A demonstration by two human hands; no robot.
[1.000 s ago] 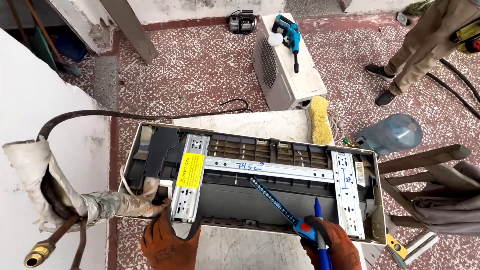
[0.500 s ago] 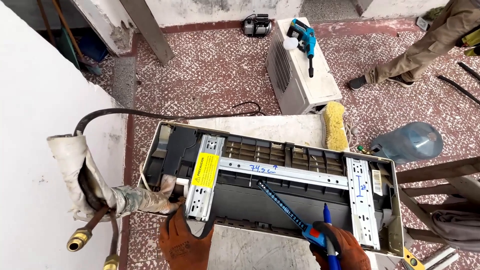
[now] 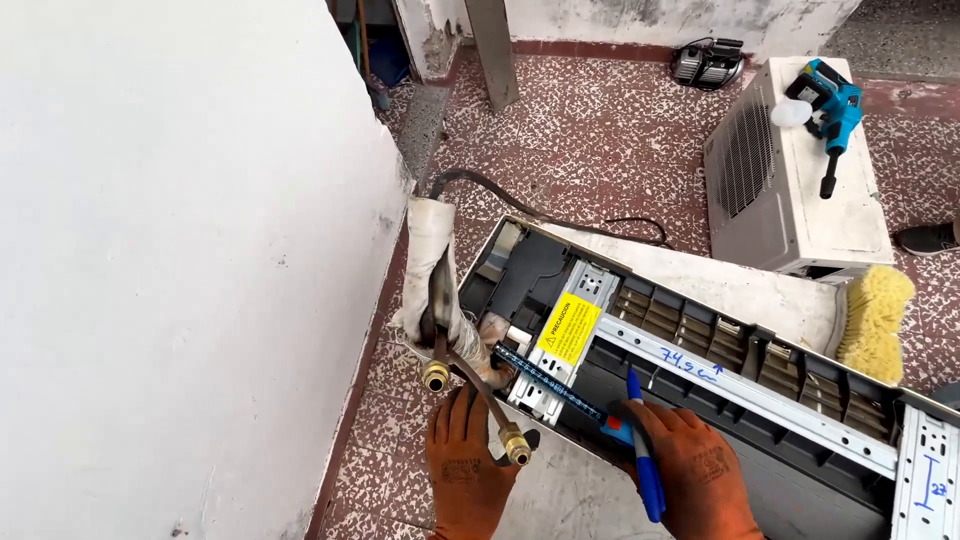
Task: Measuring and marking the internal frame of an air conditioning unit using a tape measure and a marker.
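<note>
Wall: white, fills my left side.
Indoor unit (image 3: 700, 400): air conditioner lying back-up on the speckled floor (image 3: 600, 130), mounting plate (image 3: 560, 340) showing.
Outdoor unit (image 3: 790, 170): stands beyond, blue tool on top.
Pipe bundle (image 3: 432, 290): wrapped, two brass flare ends (image 3: 436, 377) free at the near corner.
Left hand (image 3: 468, 470): gloved, flat beneath the pipe ends, gripping nothing.
Right hand (image 3: 700, 470): clamped on blue marker (image 3: 645, 460) and folding rule (image 3: 545, 382).
Step, my reading: measuring the plate; next calls for a steady rule.
</note>
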